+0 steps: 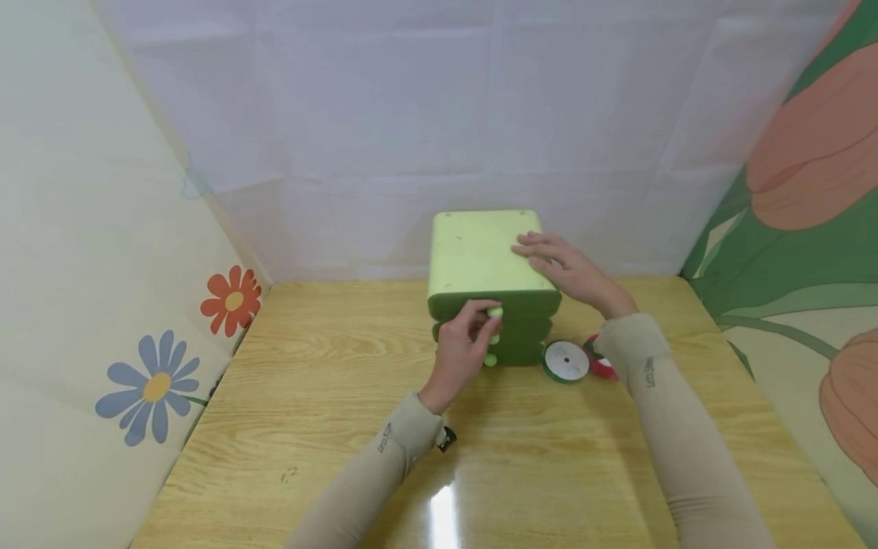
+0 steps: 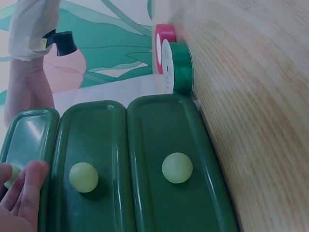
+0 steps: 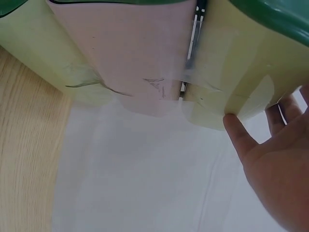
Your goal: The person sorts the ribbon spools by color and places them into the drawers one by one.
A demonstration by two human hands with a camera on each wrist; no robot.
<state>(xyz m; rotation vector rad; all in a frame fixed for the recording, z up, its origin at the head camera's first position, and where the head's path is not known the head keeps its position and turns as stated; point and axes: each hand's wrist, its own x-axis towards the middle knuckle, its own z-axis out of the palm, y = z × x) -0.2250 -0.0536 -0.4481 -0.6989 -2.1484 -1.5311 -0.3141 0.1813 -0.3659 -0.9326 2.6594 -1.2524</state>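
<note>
A small drawer cabinet [image 1: 490, 252] with a light green top and dark green drawer fronts stands at the back of the table. My left hand [image 1: 463, 343] pinches the round, pale green knob [image 1: 495, 312] of the top drawer between thumb and fingers. In the left wrist view, the middle drawer's knob [image 2: 83, 177] and the bottom drawer's knob [image 2: 177, 168] stick out untouched. My right hand [image 1: 572, 271] rests on the cabinet's top at its right edge, fingers extended. Seen from the right wrist, its thumb [image 3: 239, 135] lies against the upper tier's yellowish side; a pink tier [image 3: 130, 53] sits below.
Right of the cabinet, a green ribbon spool [image 1: 566, 361] with a white face lies beside a red-pink spool [image 1: 600, 358], partly hidden by my right sleeve. A white sheet [image 1: 370, 137] hangs close behind the cabinet. Flower-printed panels [image 1: 158, 385] flank the wooden table [image 1: 329, 396].
</note>
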